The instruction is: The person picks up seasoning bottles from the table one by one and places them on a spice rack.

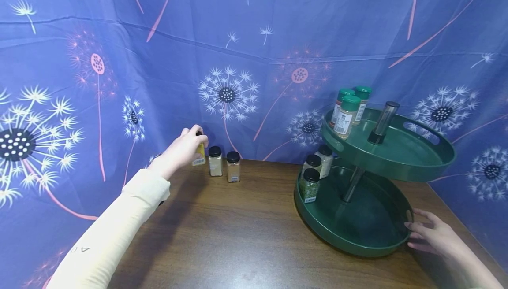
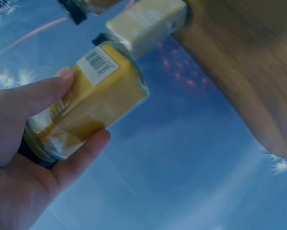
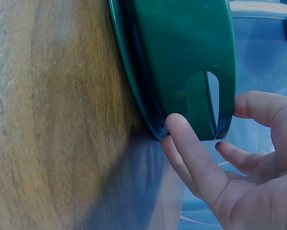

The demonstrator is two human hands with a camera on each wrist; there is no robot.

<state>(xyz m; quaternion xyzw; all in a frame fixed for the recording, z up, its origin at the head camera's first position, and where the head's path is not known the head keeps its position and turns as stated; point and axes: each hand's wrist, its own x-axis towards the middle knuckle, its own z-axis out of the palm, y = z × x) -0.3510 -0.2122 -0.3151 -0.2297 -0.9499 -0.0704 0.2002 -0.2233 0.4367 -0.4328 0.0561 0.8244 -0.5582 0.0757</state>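
Note:
My left hand grips a glass spice jar of yellow powder by its sides, thumb on one face and fingers on another. Its dark lid lies toward my palm, and a barcode label faces the left wrist camera. Just right of it on the table stand a jar of pale powder and a jar of tan powder, both black-lidded. At the far right, my right hand touches the rim of the lower tray of a green two-tier rack, fingertips beside the handle cutout.
Three green-capped spice bottles stand at the left of the upper tray. Three black-lidded jars sit at the left of the lower tray. A metal post joins the tiers. Blue dandelion-print cloth hangs behind the wooden table.

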